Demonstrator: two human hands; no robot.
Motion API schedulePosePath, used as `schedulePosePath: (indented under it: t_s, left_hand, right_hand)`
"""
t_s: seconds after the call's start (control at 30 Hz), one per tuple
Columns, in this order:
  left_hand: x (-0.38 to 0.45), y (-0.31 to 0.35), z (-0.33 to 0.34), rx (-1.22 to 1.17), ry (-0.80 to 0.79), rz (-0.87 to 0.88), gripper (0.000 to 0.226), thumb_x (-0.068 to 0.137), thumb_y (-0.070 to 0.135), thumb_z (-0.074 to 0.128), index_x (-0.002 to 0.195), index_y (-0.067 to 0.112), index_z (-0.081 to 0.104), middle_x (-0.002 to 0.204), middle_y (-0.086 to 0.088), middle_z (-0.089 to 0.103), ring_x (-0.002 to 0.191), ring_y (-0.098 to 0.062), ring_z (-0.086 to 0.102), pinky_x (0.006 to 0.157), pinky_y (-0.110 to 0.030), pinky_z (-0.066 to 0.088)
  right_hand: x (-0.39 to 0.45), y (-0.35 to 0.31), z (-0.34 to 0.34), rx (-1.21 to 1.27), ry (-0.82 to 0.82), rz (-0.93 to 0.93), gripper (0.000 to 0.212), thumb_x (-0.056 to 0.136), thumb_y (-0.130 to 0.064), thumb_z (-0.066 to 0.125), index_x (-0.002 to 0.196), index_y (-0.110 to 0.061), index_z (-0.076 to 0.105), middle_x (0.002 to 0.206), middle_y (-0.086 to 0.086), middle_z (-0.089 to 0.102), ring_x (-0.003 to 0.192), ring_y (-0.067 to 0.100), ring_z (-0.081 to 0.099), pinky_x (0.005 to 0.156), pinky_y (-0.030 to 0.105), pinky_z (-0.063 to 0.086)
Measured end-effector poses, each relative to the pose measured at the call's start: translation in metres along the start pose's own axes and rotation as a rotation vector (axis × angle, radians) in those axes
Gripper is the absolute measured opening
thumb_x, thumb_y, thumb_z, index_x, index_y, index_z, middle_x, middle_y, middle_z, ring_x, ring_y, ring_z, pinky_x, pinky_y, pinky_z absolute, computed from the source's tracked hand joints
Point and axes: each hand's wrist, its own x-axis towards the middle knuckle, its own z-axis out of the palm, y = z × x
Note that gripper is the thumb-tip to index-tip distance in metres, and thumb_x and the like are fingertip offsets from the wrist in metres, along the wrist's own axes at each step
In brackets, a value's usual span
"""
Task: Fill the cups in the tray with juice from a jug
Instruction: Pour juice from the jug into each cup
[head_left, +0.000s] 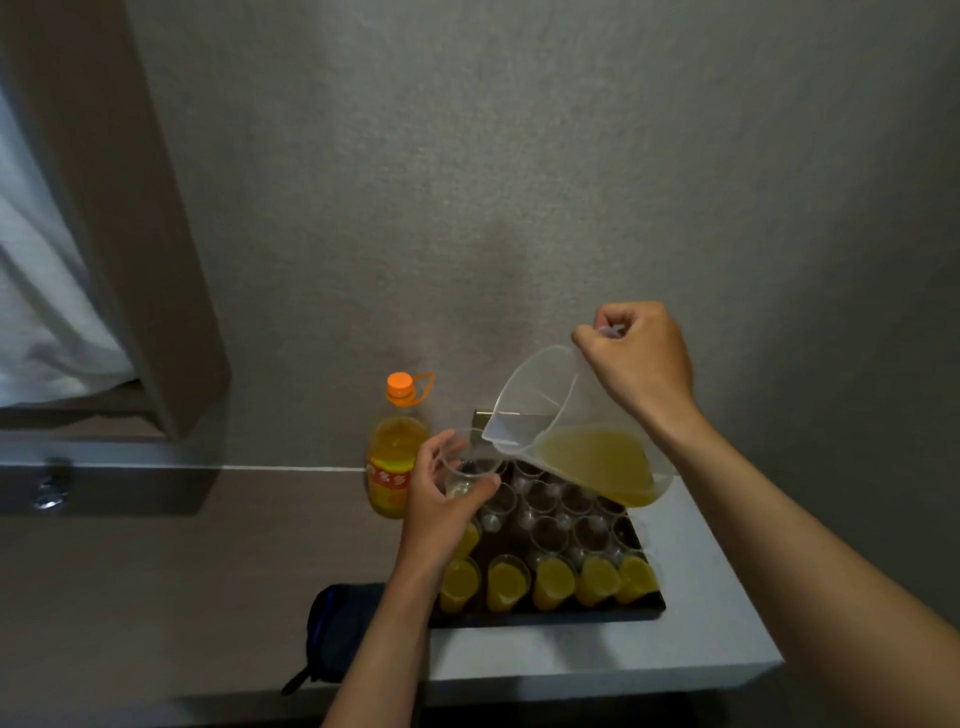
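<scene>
Head view: my right grip (636, 358) holds jug (576, 436) handle, tilted w/ spout over cup (470, 467) my left grip (441, 499) holds above tray (545, 616). Pour slow, keep cup level.

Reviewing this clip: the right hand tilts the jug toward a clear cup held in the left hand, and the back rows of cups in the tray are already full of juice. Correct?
Not quite. In the head view the right hand does tilt the jug toward the clear cup in the left hand, but the full cups are in the tray's nearest row; the back-row cups look empty.
</scene>
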Motion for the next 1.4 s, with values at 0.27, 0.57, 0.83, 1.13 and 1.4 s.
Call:
schedulePosePath:
  t_s: [0.27, 0.57, 0.83, 1.13, 1.4]
  left_hand:
    - [-0.002, 0.016, 0.002, 0.016, -0.034, 0.058, 0.062, 0.074, 0.004, 0.088, 0.122, 0.032, 0.061, 0.115, 0.024, 0.068, 0.109, 0.006, 0.063, 0.092, -0.030, 0.056]
    - [-0.001, 0.022, -0.003, 0.022, -0.039, 0.070, 0.061, 0.075, 0.010, 0.089, 0.125, 0.030, 0.061, 0.115, 0.026, 0.068, 0.110, 0.006, 0.062, 0.084, -0.013, 0.052]
    - [-0.002, 0.026, -0.008, 0.020, -0.048, 0.068, 0.057, 0.077, 0.007, 0.087, 0.124, 0.026, 0.061, 0.115, 0.018, 0.070, 0.106, 0.010, 0.062, 0.079, -0.007, 0.048]
    - [0.002, 0.020, -0.011, 0.021, -0.054, 0.048, 0.057, 0.076, 0.014, 0.088, 0.123, 0.031, 0.062, 0.116, 0.023, 0.069, 0.110, 0.007, 0.062, 0.082, -0.011, 0.050]
    - [0.007, 0.016, -0.015, 0.023, -0.053, 0.031, 0.059, 0.075, 0.014, 0.089, 0.123, 0.033, 0.061, 0.121, 0.016, 0.066, 0.107, 0.011, 0.060, 0.079, -0.011, 0.051]
  right_hand:
    - [0.005, -0.016, -0.002, -0.109, -0.011, -0.071, 0.032, 0.079, -0.029, 0.064, 0.058, -0.010, 0.049, 0.051, -0.002, 0.046, 0.060, 0.026, 0.056, 0.057, 0.030, 0.039]
    - [0.012, -0.029, 0.001, -0.156, -0.040, -0.126, 0.033, 0.077, -0.028, 0.063, 0.056, -0.012, 0.044, 0.049, -0.002, 0.041, 0.054, 0.026, 0.051, 0.053, 0.029, 0.038]
    - [0.016, -0.040, 0.002, -0.194, -0.031, -0.170, 0.034, 0.079, -0.028, 0.064, 0.056, -0.009, 0.047, 0.050, 0.000, 0.046, 0.052, 0.021, 0.050, 0.052, 0.028, 0.036]
    - [0.023, -0.046, -0.002, -0.213, -0.003, -0.177, 0.030, 0.078, -0.029, 0.065, 0.065, -0.004, 0.054, 0.051, 0.003, 0.046, 0.058, 0.025, 0.056, 0.053, 0.027, 0.037]
    - [0.028, -0.049, -0.002, -0.202, 0.005, -0.168, 0.033, 0.078, -0.030, 0.065, 0.059, -0.007, 0.050, 0.049, 0.002, 0.045, 0.058, 0.024, 0.055, 0.055, 0.030, 0.038]
